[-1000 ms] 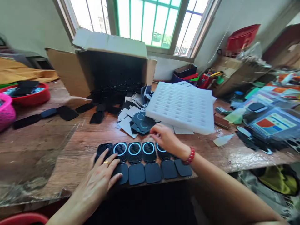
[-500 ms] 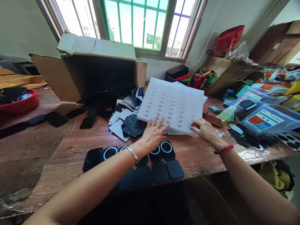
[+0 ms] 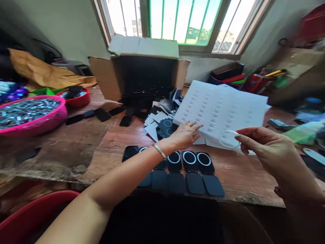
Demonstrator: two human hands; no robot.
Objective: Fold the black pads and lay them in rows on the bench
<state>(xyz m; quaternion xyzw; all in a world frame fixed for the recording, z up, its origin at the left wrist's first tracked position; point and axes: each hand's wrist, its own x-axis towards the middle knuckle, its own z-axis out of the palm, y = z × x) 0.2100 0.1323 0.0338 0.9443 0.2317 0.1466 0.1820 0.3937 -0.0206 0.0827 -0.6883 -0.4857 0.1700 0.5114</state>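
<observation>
A thin white ring (image 3: 226, 145) is pinched between the thumb and fingers of my right hand (image 3: 266, 149), in front of a white foam sheet (image 3: 220, 105) with rows of small slots. My left hand (image 3: 186, 135) lies at the sheet's near-left edge, fingers stretched out and apart. Below it, several black folding pads (image 3: 205, 163) lie opened in a row, most with a white ring on the upper half. My left forearm covers part of that row. Their plain dark flaps (image 3: 214, 185) point towards me.
A pile of white and black cut pieces (image 3: 154, 123) lies left of the sheet, before an open cardboard box (image 3: 106, 79). Further left stand a pink basket (image 3: 58, 113) of small metallic parts and a red bowl (image 3: 85, 98). A green bottle (image 3: 303, 135) is at right.
My right hand has come away from the foam sheet's near-right corner and now holds up a white ring. My left hand stays at the sheet. The view has turned left.
</observation>
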